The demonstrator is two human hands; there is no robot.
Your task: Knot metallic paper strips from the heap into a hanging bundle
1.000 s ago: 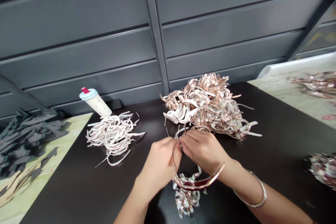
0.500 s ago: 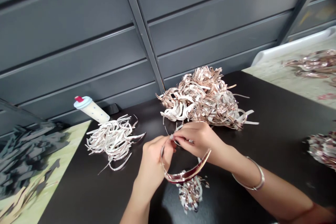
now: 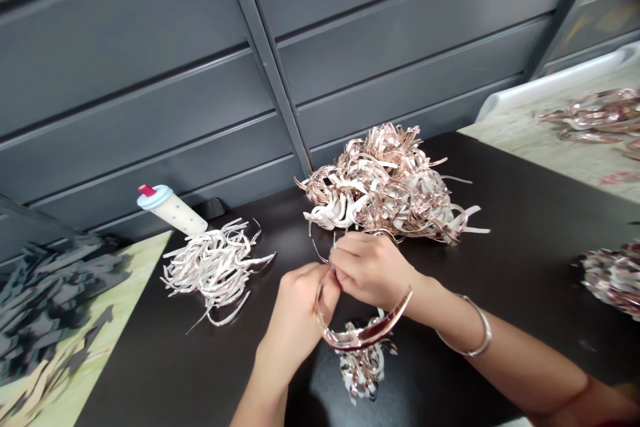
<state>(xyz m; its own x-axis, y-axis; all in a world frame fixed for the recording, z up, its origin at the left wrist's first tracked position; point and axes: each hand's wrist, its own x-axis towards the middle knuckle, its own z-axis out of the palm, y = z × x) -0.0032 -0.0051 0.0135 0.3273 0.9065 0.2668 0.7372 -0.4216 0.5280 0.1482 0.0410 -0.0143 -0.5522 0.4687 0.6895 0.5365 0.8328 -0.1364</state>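
My left hand [image 3: 301, 300] is closed on one end of a curved, shiny rose-gold strip [image 3: 357, 339], whose free end arcs down and up to the right. Touching it at the fingertips, my right hand [image 3: 373, 268] is also closed, with a bracelet on its wrist; whatever it pinches is hidden. Below the strip lies a small heap of curled scraps [image 3: 361, 370]. Behind my right hand sits a large pile of rose-gold and white strips [image 3: 390, 187]. A pile of thin white strips [image 3: 215, 267] is to the left.
A cream cup [image 3: 177, 212] with a light blue lid and red top leans at the back left. Dark cut pieces [image 3: 55, 300] lie at the far left. Shiny scraps [image 3: 615, 277] and rose-gold pieces [image 3: 595, 117] are at the right, with grey panels [image 3: 400, 33] behind.
The fingers of my right hand have curled in more against my left hand, hiding the small pale end seen between them before. The curved strip has shifted slightly right.
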